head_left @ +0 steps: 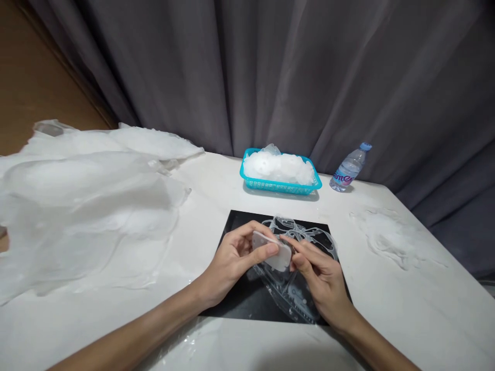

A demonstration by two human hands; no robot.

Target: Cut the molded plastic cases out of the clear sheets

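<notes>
My left hand pinches a flat, frosted translucent plastic piece with rounded corners, its thumb on the near face. At the piece's right edge, the bent fingers and thumb of my right hand grip it; what lies between these fingertips is partly hidden. Both hands are above a black mat. Under and behind them, thin clear moulded plastic frames lie on the mat's far part. Closer to me, a clear plastic bag with pale flat pieces showing through rests beneath my right hand.
Behind the mat stands a turquoise basket heaped with white pieces. A water bottle with a blue cap is at the back right. Large white plastic bags cover the table's left side. A thin clear bag lies at right. Grey curtains hang behind.
</notes>
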